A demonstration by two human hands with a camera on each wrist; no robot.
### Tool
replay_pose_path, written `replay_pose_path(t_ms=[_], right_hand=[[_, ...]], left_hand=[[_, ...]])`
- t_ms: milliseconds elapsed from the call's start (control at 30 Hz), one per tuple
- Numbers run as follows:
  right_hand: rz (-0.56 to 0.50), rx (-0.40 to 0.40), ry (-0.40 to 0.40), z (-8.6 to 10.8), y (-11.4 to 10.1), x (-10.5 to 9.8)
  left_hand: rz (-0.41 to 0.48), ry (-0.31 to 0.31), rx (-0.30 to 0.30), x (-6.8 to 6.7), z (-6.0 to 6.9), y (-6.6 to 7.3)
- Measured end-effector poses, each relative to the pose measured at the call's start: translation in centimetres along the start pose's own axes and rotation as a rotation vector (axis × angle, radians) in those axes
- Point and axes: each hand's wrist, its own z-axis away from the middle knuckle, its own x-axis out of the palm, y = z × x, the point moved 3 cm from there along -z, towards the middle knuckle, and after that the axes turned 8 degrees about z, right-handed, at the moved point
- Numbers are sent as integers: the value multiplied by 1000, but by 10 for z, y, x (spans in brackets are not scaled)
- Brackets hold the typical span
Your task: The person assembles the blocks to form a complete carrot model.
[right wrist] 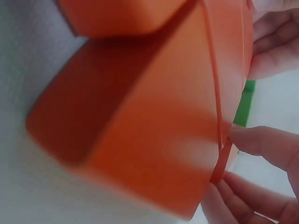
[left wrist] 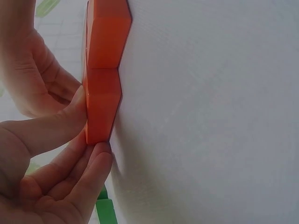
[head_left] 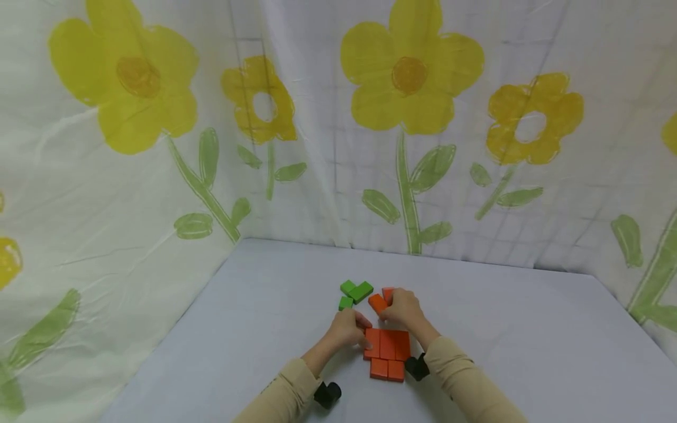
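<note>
Several red blocks [head_left: 388, 345] lie together flat on the table. At their left edge is my left hand [head_left: 346, 329]; in the left wrist view its thumb [left wrist: 60, 126] rests on a red block [left wrist: 102, 112] and its fingers curl round the block's end. Beyond the group, my right hand [head_left: 406, 310] holds an orange block [head_left: 378, 304] between thumb and fingers, while another red block [head_left: 388, 293] lies against that hand, partly hidden. The right wrist view shows the thumb [right wrist: 266, 142] and fingers pinching an orange-red piece [right wrist: 223, 163] behind the large blocks [right wrist: 159, 126].
Three green blocks [head_left: 362, 292] lie just beyond my left hand, to the left of the orange block. The pale table [head_left: 508, 329] meets a white curtain [head_left: 317, 194] with painted yellow flowers at its back and left. A black wrist camera [head_left: 328, 395] sits on each wrist.
</note>
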Motion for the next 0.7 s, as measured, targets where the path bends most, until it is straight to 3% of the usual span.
replay_pose_path(t_ms=[233,400,700], right_hand=[[-57,-6,9,4,11,-5],[-81,-87,59,12,12,-17],[-188,-148,-21,39,11,-36]], left_hand=[[0,-2,-8,2,2,1],[-6,6,-12,1,4,4],[-10,9,-6,1,3,3]])
